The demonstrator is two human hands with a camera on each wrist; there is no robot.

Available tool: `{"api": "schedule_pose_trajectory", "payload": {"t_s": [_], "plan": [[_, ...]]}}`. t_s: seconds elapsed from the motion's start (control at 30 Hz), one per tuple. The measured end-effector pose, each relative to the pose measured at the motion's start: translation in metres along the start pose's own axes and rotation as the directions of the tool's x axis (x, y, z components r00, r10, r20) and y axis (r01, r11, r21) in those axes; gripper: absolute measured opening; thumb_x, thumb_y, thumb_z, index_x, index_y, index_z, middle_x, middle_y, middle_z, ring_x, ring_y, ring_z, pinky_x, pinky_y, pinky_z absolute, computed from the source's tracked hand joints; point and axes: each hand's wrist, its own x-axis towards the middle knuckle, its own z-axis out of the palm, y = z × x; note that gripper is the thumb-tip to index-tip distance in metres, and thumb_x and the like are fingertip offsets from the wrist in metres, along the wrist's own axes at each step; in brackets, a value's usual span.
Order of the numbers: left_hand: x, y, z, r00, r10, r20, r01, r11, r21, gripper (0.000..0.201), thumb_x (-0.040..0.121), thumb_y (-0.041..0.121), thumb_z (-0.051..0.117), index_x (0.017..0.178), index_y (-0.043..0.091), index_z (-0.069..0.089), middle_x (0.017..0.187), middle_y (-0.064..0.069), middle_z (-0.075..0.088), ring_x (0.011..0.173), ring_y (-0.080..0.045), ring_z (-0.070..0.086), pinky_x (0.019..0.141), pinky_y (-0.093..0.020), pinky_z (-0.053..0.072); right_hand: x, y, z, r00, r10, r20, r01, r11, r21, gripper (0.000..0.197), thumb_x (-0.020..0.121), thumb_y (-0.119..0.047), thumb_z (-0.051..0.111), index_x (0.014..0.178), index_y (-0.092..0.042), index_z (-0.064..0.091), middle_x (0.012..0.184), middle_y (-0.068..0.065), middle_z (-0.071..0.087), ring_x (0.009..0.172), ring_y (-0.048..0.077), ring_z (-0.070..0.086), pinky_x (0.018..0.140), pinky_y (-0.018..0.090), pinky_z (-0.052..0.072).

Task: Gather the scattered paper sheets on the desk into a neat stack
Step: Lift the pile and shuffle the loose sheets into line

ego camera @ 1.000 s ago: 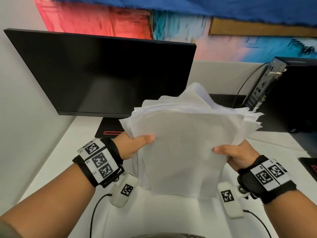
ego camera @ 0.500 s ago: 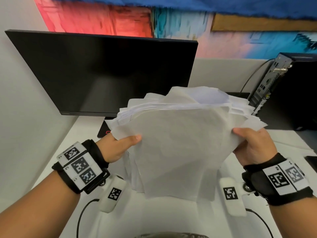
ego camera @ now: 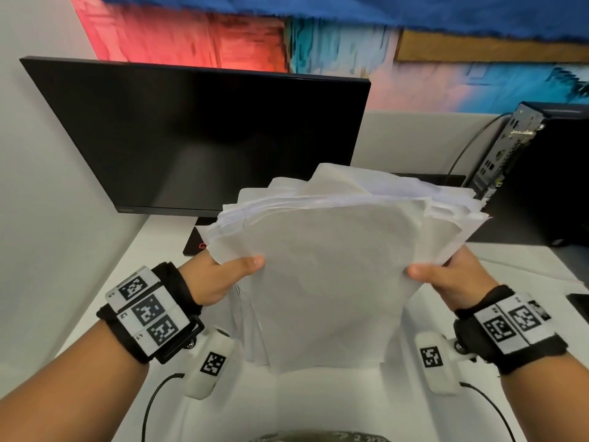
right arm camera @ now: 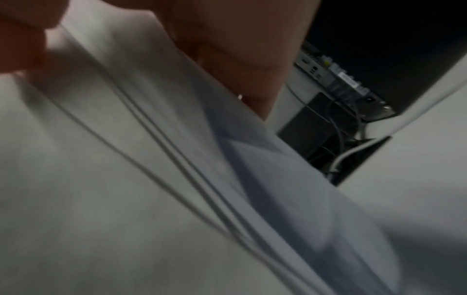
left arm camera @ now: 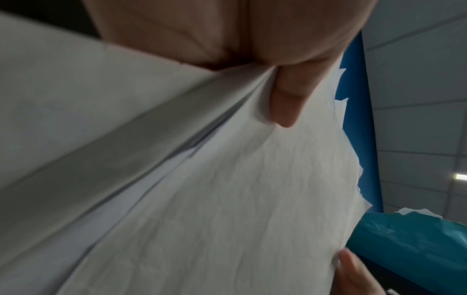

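My fingers clamp the paper sheets (ego camera: 334, 275) from both sides, left hand (ego camera: 220, 275) and right hand (ego camera: 452, 279) pinching opposite edges, holding the uneven bundle upright above the white surface (ego camera: 318, 406) before the monitor (ego camera: 191, 138).

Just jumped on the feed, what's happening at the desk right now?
A person is holding a bundle of white paper sheets upright above the white desk, in front of a dark monitor. The left hand grips the bundle's left edge and the right hand grips its right edge, thumbs on the near face. The sheets are gathered but not squared: their top edges are staggered and fanned. A computer tower stands at the right.
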Motion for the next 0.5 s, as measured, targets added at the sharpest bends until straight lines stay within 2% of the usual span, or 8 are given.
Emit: {"api": "schedule_pose_trajectory", "payload": {"t_s": [0.07,0.1,0.2,0.27,0.33,0.4,0.43,0.5], "plan": [[0.001,0.001,0.001,1.000,0.005,0.019,-0.004,0.999,-0.037,0.044,0.059,0.051,0.055,0.101,0.038,0.058,0.093,0.030,0.070,0.098,0.007,0.063,0.088,-0.009,0.049,-0.010,0.016,0.002,0.996,0.083,-0.028,-0.084,0.995,-0.051,0.060,0.031,-0.013,0.090,0.089,-0.023,0.076,0.087,-0.001,0.077,0.083,0.014,0.072,0.071,0.027,0.057],[0.002,0.002,0.002,1.000,0.010,0.029,-0.008,0.998,-0.059,0.042,0.059,0.050,0.057,0.100,0.041,0.060,0.093,0.033,0.069,0.095,0.010,0.063,0.085,-0.007,0.049,-0.014,0.020,0.005,0.994,0.101,-0.040,-0.103,0.992,-0.068,0.065,0.027,-0.017,0.092,0.089,-0.022,0.075,0.086,-0.004,0.077,0.084,0.011,0.072,0.071,0.023,0.057],[0.004,0.003,0.008,0.995,0.058,0.078,-0.051,0.995,-0.087,0.036,0.056,0.047,0.070,0.092,0.048,0.069,0.093,0.032,0.070,0.091,0.012,0.064,0.079,-0.005,0.049,-0.019,0.030,0.020,0.977,0.111,-0.181,-0.132,0.985,-0.110,0.057,0.043,-0.001,0.087,0.092,-0.022,0.066,0.079,-0.015,0.076,0.077,-0.002,0.071,0.070,0.017,0.054],[0.007,0.002,0.014,0.996,0.076,0.054,-0.073,0.995,-0.062,0.048,0.051,0.055,0.077,0.095,0.041,0.067,0.093,0.033,0.070,0.090,0.014,0.063,0.077,-0.004,0.048,-0.018,0.032,0.030,0.939,0.081,-0.333,-0.140,0.978,-0.156,0.042,0.056,-0.005,0.085,0.086,-0.026,0.066,0.072,-0.018,0.074,0.069,-0.008,0.068,0.072,0.018,0.053],[0.013,0.000,0.019,0.996,0.076,-0.056,-0.080,0.994,-0.069,0.044,0.057,0.055,0.076,0.097,0.041,0.064,0.091,0.034,0.069,0.091,0.014,0.063,0.076,-0.004,0.049,-0.015,0.033,0.037,0.899,0.066,-0.434,-0.134,0.983,-0.129,0.030,0.063,-0.007,0.082,0.083,-0.023,0.066,0.071,-0.013,0.072,0.068,-0.003,0.069,0.076,0.023,0.054],[0.015,0.005,0.024,0.980,0.082,-0.183,-0.099,0.991,-0.088,0.023,0.073,0.036,0.063,0.096,0.039,0.059,0.084,0.040,0.067,0.085,0.021,0.061,0.073,0.001,0.046,-0.015,0.029,0.043,0.855,0.091,-0.510,-0.148,0.986,-0.074,0.030,0.063,-0.009,0.082,0.089,-0.013,0.067,0.077,-0.004,0.072,0.076,0.013,0.070,0.081,0.030,0.052],[0.014,0.009,0.026,0.966,0.101,-0.237,-0.128,0.987,-0.098,0.021,0.077,0.028,0.055,0.096,0.036,0.057,0.081,0.042,0.065,0.084,0.023,0.060,0.071,0.003,0.045,-0.016,0.024,0.045,0.840,0.094,-0.535,-0.153,0.986,-0.067,0.036,0.062,-0.012,0.083,0.094,-0.008,0.067,0.081,0.001,0.072,0.080,0.019,0.069,0.083,0.032,0.052],[0.008,0.019,0.027,0.937,0.171,-0.305,-0.210,0.972,-0.101,0.021,0.079,0.023,0.053,0.096,0.035,0.056,0.081,0.044,0.064,0.086,0.025,0.058,0.073,0.005,0.042,-0.021,0.014,0.046,0.849,0.043,-0.527,-0.100,0.992,-0.079,0.039,0.060,-0.017,0.084,0.095,-0.010,0.069,0.081,0.000,0.074,0.080,0.020,0.070,0.081,0.031,0.055]]}}
